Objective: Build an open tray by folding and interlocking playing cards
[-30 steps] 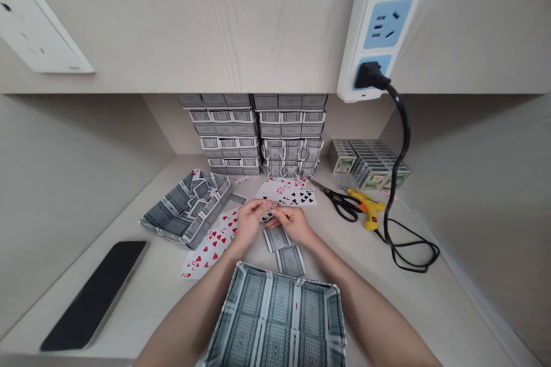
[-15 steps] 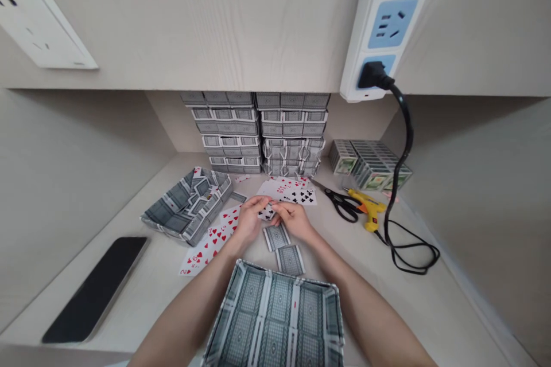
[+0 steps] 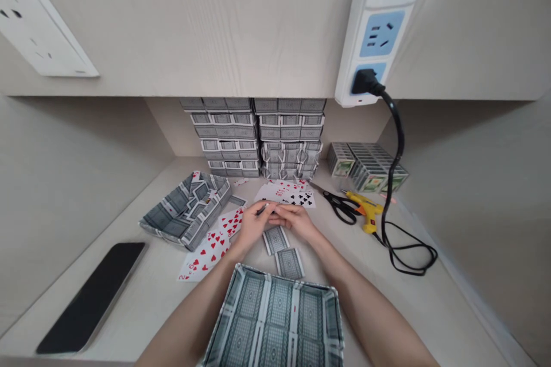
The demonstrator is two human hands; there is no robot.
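My left hand (image 3: 253,222) and my right hand (image 3: 295,219) meet at the middle of the desk, fingers closed around a playing card (image 3: 262,210). Only a thin, dark sliver of that card shows; my fingers hide the rest. Just below them lie two patterned cards, the upper face-down card (image 3: 275,239) and the lower face-down card (image 3: 290,264). Left of my hands, heart cards (image 3: 210,249) are spread face up. Beyond my fingertips lie face-up club cards (image 3: 302,199). Between my forearms stands a box made of cards (image 3: 275,304).
At left, a card-built tray (image 3: 172,232) holds folded cards, with a black phone (image 3: 92,298) nearer. Stacked card boxes (image 3: 228,132) stand behind. Scissors (image 3: 342,206), a yellow glue gun (image 3: 368,209) and packed card decks (image 3: 374,163) are at right; a black cable (image 3: 398,143) hangs there.
The card between my hands has turned from showing its club face to a thin sliver. My fingers have closed in around it. The view has shifted slightly.
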